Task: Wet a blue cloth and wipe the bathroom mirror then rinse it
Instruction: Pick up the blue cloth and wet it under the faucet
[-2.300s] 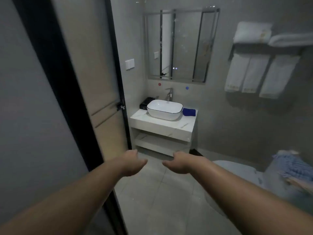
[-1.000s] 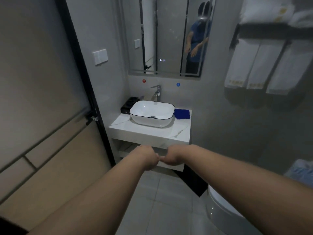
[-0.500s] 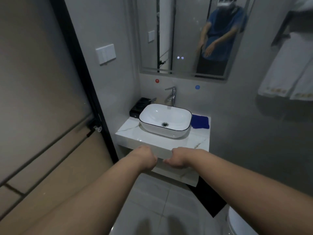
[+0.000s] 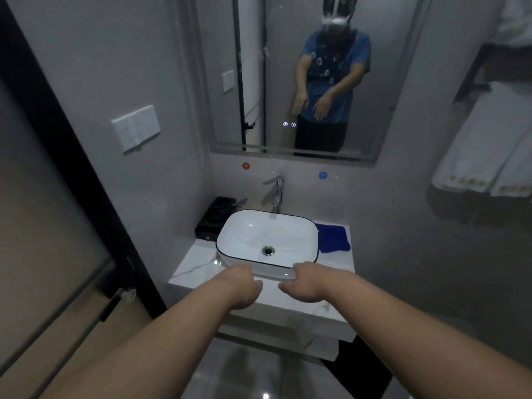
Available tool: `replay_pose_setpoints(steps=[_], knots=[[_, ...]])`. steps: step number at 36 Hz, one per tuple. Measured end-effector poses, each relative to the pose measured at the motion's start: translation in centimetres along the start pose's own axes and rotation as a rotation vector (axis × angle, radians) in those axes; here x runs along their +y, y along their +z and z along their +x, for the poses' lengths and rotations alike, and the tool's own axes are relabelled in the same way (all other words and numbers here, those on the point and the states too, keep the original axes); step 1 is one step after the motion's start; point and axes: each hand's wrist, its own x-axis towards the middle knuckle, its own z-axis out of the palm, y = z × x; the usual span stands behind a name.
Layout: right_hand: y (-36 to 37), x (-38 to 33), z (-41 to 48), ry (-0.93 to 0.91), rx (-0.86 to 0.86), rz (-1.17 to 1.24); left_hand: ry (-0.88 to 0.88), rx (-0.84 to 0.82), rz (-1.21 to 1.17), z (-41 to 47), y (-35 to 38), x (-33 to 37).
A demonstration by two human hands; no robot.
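Left hand (image 4: 244,286): empty, with its fingers hanging loose over the front edge of the white marble-look counter (image 4: 195,266).
Right hand (image 4: 308,283): empty too and just as slack, close beside the left, just short of the near wall of the white oval basin with a thin black rim (image 4: 259,231).
Blue cloth (image 4: 332,239): a folded deep-blue cloth lying flat on the counter beyond the right hand and off to its right, tucked against the basin's side. Neither hand touches it.
Chrome lever tap (image 4: 275,194): straight ahead of both hands, behind the basin. No water shows.
Wall mirror (image 4: 383,96): above and beyond the tap, out of reach of the hands.
Black tray (image 4: 214,217): beyond the left hand, against the basin's other side.
Likely slip: a hasty grab by one corner could drag the cloth off the counter's right end, which is close by.
Likely mess: the tap flicked on too hard could splash over the shallow rim onto the tray — and an unwrung cloth would probably streak the glass.
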Motion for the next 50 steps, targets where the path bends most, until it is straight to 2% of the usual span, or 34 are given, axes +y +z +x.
replay_pose_setpoints(steps=[13, 22, 29, 34, 41, 43, 45, 48, 50], knots=[[-7.3, 2.7, 15.5, -0.056, -0.065, -0.047, -0.019, -0.033, 0.074, 13.9, -5.2, 2.5], [-10.4, 2.1, 24.3, -0.032, -0.111, -0.012, -0.012, -0.061, 0.023, 23.3, -8.5, 1.6], [-10.9, 2.8, 30.1, 0.096, -0.044, 0.119, 0.094, -0.091, 0.086, 33.3, -11.3, 0.8], [-10.3, 3.8, 32.1, 0.188, -0.092, 0.199, 0.181, -0.105, 0.133, 39.3, -12.7, 1.4], [-10.4, 6.7, 34.5, 0.289, -0.081, 0.301, 0.325, -0.156, 0.128, 43.1, -12.7, 5.6], [-10.2, 8.2, 35.5, 0.290, -0.016, 0.365, 0.337, -0.175, 0.084, 43.5, -12.5, 6.6], [-9.9, 9.9, 36.6, 0.304, 0.143, 0.452, 0.347, -0.175, 0.046, 43.8, -12.3, 7.3], [-9.1, 13.1, 38.6, 0.381, 0.416, 0.555, 0.339, -0.092, -0.029, 44.0, -12.0, 7.8], [-8.3, 15.6, 40.3, 0.421, 0.503, 0.640, 0.331, -0.023, -0.076, 44.1, -11.8, 7.9]])
